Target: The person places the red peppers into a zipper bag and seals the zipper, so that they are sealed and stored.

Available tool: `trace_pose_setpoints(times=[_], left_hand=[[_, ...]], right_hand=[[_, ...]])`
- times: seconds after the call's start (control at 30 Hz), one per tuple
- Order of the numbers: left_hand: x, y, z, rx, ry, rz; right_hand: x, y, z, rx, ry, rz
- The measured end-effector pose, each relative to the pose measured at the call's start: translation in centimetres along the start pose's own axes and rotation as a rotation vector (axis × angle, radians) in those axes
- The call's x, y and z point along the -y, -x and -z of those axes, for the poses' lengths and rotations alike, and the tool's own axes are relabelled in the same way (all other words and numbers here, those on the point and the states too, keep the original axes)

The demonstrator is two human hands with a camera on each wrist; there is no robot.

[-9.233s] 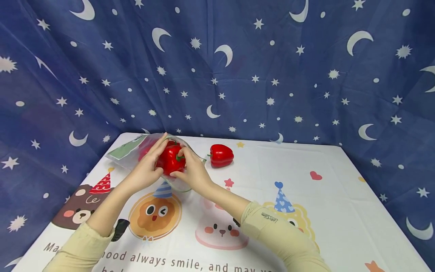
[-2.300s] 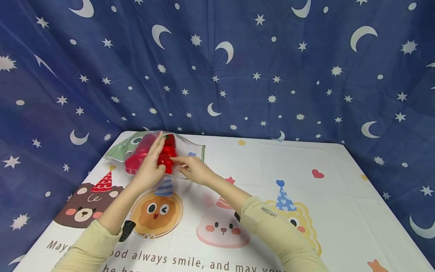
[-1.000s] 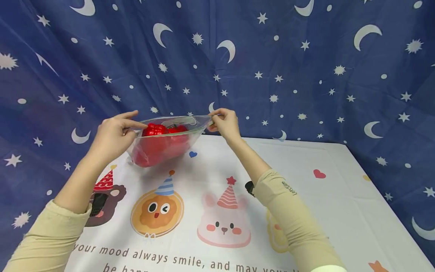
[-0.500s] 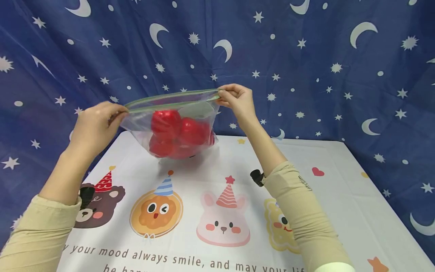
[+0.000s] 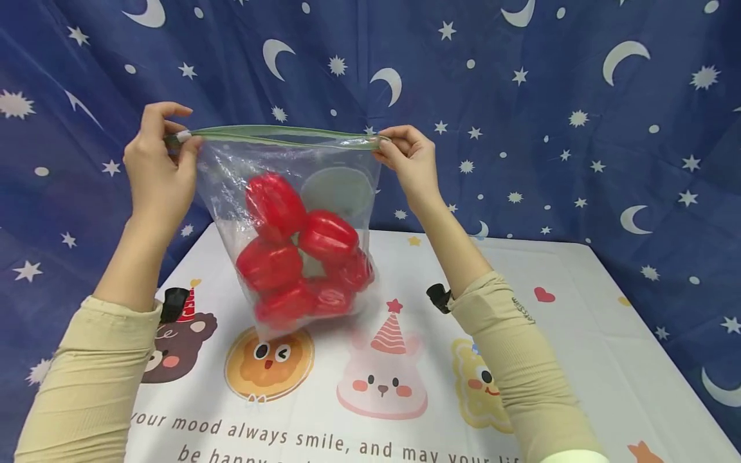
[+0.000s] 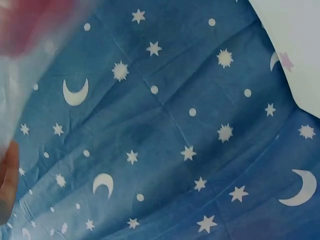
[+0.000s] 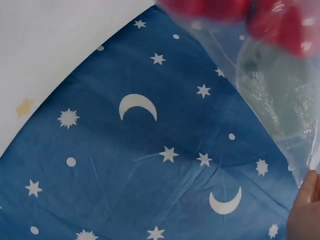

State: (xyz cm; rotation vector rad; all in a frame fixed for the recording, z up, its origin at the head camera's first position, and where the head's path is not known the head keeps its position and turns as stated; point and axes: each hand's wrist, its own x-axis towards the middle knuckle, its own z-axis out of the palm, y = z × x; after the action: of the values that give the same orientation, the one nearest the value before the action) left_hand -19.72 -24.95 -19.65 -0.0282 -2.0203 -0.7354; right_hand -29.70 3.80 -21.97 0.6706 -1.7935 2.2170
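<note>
A clear zip bag (image 5: 217, 183) with a green top strip hangs upright, stretched between both hands. Several red bell peppers (image 5: 274, 206) lie piled in its lower part, seen through the plastic. My left hand (image 5: 159, 170) grips the top left corner, where a white slider (image 5: 183, 136) shows by the fingers. At the top right corner, my right hand (image 5: 415, 167) pinches the strip between thumb and fingers. In the right wrist view, the bag's side (image 7: 280, 100) and its pale green patch rise from the fingertips (image 7: 306, 192). The left wrist view catches a blurred pepper (image 6: 30, 22).
Below the bag spreads a table (image 5: 579, 334) with a white cartoon-printed cloth. A blue curtain (image 5: 521, 128) with moons and stars stands behind and to both sides. Black wrist devices (image 5: 175, 305) sit at both cuffs.
The last loose pepper on the table has gone into the bag. Both hands have taken the bag's top corners and raised it from lying down to hanging upright, peppers settled low.
</note>
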Motion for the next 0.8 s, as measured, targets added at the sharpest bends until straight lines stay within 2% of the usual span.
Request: trace_pose_setpoints(times=[0.07, 0.13, 0.23, 0.3, 0.4, 0.47, 0.5, 0.57, 0.6, 0.7, 0.8], left_hand=[[0.2, -0.3, 0.0, -0.087, 0.017, 0.012], [0.5, -0.2, 0.0, -0.152, 0.026, -0.007], [1.4, 1.1, 0.2, -0.184, 0.021, -0.129], [2.1, 2.6, 0.2, -0.144, 0.016, -0.228], [2.8, 5.5, -0.1, -0.035, 0.032, -0.369], [2.8, 7.3, -0.2, 0.059, 0.038, -0.425], [2.8, 8.1, -0.3, 0.108, 0.050, -0.433], [2.4, 9.5, -0.7, 0.185, 0.075, -0.419], [2.2, 10.1, -1.0, 0.225, 0.097, -0.382], [1.5, 11.9, -2.0, 0.342, 0.149, -0.216], [1.1, 13.5, -3.2, 0.442, 0.164, -0.078]], right_hand=[[-0.3, 0.0, -0.3, 0.033, 0.017, 0.014], [-0.8, 0.0, -0.4, 0.077, 0.046, 0.001], [-2.0, 0.4, -0.2, 0.154, 0.135, -0.070], [-3.1, 0.7, 0.2, 0.193, 0.195, -0.144], [-4.6, 1.2, 1.5, 0.213, 0.260, -0.260], [-5.3, 1.5, 2.3, 0.191, 0.277, -0.317], [-5.6, 1.6, 2.7, 0.176, 0.287, -0.334], [-6.0, 1.8, 3.5, 0.128, 0.302, -0.362], [-6.2, 1.9, 3.9, 0.105, 0.310, -0.374], [-6.7, 2.1, 4.9, 0.059, 0.348, -0.409], [-7.4, 2.5, 6.0, 0.046, 0.398, -0.445]])
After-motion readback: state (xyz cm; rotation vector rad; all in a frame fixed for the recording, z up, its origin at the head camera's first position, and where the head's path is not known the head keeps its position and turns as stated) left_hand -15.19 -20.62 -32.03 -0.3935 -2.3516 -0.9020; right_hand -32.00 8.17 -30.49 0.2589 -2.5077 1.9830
